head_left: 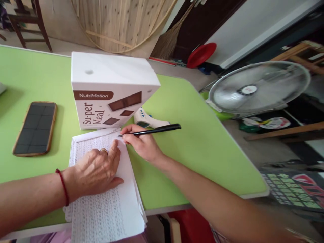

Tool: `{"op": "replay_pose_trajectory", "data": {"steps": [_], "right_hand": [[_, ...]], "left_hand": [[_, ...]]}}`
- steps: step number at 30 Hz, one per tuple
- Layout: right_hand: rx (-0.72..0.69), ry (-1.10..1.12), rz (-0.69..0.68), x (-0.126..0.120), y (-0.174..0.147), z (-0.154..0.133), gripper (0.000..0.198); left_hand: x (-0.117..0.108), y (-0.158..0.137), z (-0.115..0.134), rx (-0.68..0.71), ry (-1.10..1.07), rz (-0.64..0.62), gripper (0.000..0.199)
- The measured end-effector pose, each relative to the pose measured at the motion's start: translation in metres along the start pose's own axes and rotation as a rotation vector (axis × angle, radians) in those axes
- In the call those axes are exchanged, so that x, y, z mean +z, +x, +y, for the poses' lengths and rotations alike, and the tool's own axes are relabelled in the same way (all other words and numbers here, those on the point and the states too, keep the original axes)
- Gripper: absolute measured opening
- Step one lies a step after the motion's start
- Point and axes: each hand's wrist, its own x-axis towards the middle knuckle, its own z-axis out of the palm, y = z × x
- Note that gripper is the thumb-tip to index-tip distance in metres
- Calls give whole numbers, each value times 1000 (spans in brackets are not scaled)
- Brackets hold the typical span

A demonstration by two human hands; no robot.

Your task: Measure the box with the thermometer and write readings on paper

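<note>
While the right hand pinches a black pen, tip at the far edge of the white paper stack, the left hand lies flat and open, pressing it down. Overhanging the surface's near edge, the stack could slide off if that hand lifts. The NutriMotion box hides most of a white thermometer; the writing is illegible.
</note>
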Motion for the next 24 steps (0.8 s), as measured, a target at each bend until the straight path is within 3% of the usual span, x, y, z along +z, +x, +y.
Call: {"op": "replay_pose_trajectory", "data": {"steps": [8, 13, 24], "right_hand": [[-331, -165, 286, 14, -11, 2, 5], [-410, -235, 260, 12, -10, 3, 11], [-414, -255, 244, 12, -10, 4, 11]], "left_hand": [[1, -2, 1, -11, -45, 34, 72], [2, -2, 0, -13, -73, 6, 76], [-2, -11, 2, -46, -18, 56, 72]]}}
